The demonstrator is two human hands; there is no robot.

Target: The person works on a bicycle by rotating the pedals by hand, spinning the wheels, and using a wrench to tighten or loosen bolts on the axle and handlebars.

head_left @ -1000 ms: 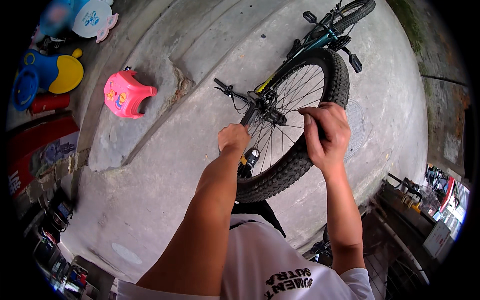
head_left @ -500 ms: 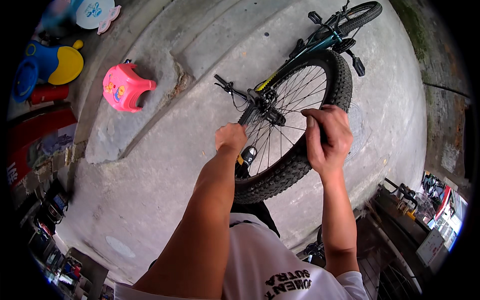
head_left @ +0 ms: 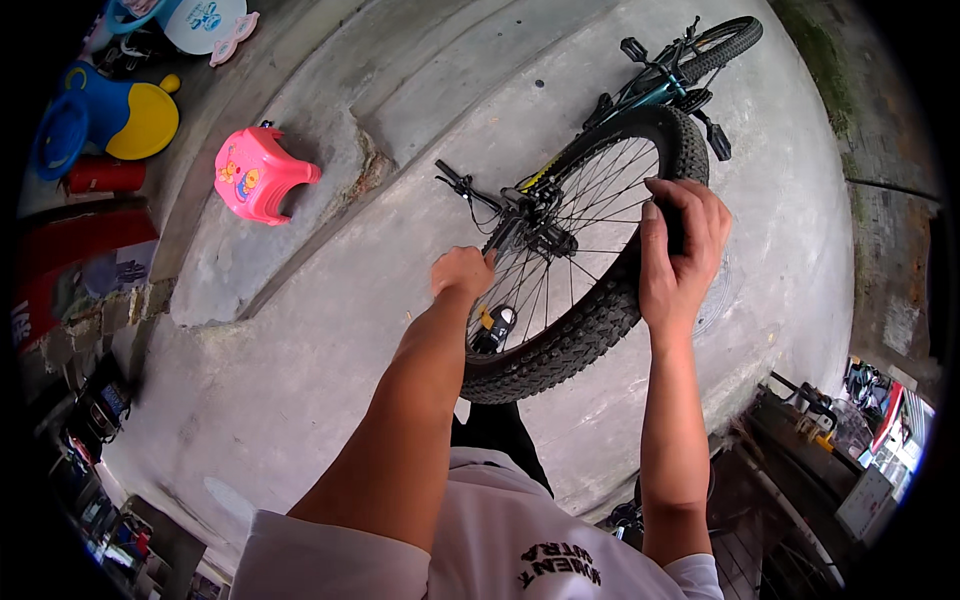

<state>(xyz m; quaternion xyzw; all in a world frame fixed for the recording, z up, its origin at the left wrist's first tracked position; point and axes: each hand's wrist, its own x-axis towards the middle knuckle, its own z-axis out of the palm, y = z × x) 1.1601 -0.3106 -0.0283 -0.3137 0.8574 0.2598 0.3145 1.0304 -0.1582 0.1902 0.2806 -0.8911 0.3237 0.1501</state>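
Observation:
A large bicycle wheel (head_left: 560, 355) with a knobbly black tyre is tilted up in front of me. Behind it the teal bicycle (head_left: 650, 90) stretches away to the far right. My left hand (head_left: 462, 272) is closed at the wheel's left edge, its fingertips partly hidden. At the right side my right hand (head_left: 685, 240) curls round the tyre, thumb and fingertips reaching its inner side. The hub (head_left: 555, 240) and spokes lie between my hands. A handlebar end (head_left: 455, 180) with a lever sticks out beyond my left hand.
A pink plastic stool (head_left: 262, 175) stands on the raised concrete at the left. Blue and yellow plastic items (head_left: 135, 115) sit at the far left. My shoe (head_left: 495, 328) shows through the spokes. Tools and parts (head_left: 820, 410) crowd a bench at the lower right.
My right hand has shifted up and right along with the tyre, and its grip looks looser. The left hand stays at the wheel's left edge. The wheel has moved slightly.

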